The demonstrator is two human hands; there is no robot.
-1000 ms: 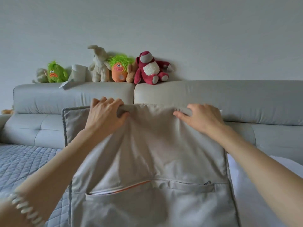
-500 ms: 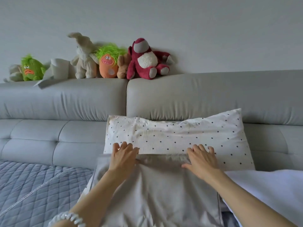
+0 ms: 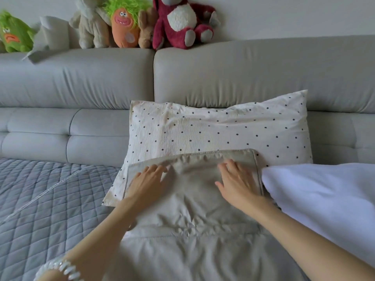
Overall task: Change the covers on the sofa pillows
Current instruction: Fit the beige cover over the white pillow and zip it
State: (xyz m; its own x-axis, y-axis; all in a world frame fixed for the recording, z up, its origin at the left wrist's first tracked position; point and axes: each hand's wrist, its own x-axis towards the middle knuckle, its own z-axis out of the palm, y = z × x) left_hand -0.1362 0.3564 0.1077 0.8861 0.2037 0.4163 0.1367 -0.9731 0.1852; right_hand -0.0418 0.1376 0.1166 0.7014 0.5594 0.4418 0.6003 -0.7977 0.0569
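Pillow cover [image 3: 194,199], a plain beige case with a stitched border, lies flat across the foreground, its lower part spread toward us and its far edge overlapping the near side of the dotted pillow [image 3: 219,130]. We see the left hand [image 3: 148,182] and the right hand [image 3: 236,182] resting palm-down on the upper part of the cover, fingers extended and loosely spread; neither grip encloses any fabric, so both hands press rather than hold. A second ago the same cover was held upright by its top edge in both hands, hiding the pillow; half a second ago it had been lowered, and it now lies further up the pillow with the hands flattened on it. We judge that the step in hand is smoothing the cover, and that it has neither been fitted nor folded away. A white bracelet [image 3: 60,268] circles the left wrist at the bottom edge. To the left lies a quilted grey mat [image 3: 44,199]; to the right, a white cushion [image 3: 324,199] just beside the cover. Behind the pillow rises the grey sofa back [image 3: 243,74], against which the pillow leans. On its top ledge stand soft toys: a green one [image 3: 14,35], a beige rabbit [image 3: 91,27], an orange one with green hair [image 3: 124,27] and a dark red bear [image 3: 180,23].
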